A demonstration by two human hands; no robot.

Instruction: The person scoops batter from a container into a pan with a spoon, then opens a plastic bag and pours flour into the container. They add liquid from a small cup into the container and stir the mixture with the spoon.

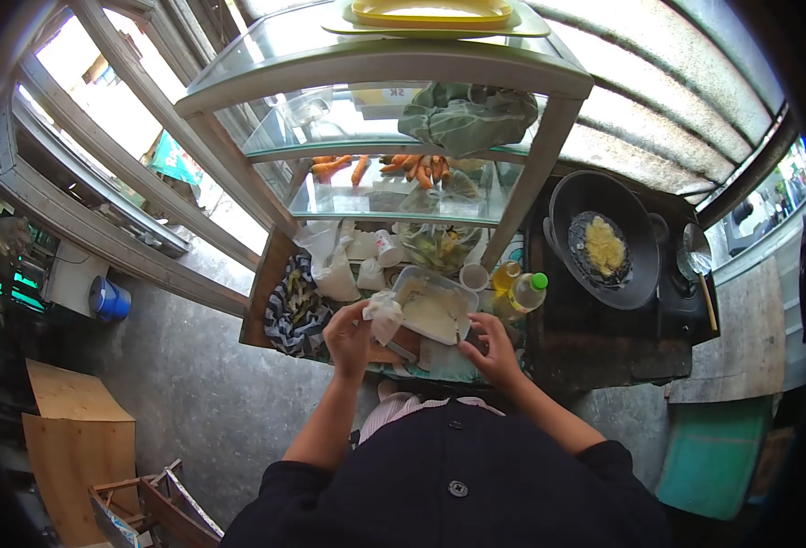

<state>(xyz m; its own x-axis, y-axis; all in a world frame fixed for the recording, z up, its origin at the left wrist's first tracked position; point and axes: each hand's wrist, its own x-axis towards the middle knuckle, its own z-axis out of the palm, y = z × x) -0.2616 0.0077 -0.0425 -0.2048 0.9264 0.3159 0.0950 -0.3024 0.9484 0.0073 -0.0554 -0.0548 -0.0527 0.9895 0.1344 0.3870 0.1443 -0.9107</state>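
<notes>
My left hand (348,338) is closed on a small translucent plastic bag (384,317) at the left side of a rectangular clear tub. The tub (435,309) holds a pale, creamy mixture. At its lower right corner is my right hand (492,349), fingers apart and curved, close to a thin handle or utensil (459,331) at the rim; whether it touches this I cannot tell. A larger white bag (332,265) stands behind my left hand, beside a white printed cup (387,247).
A wok (603,239) with yellow food frying sits on the stove at right, near a strainer (696,251). Bottles (528,292) with yellowish liquid stand right of the tub. The glass cabinet (385,59) rises behind; striped cloth (286,315) lies left.
</notes>
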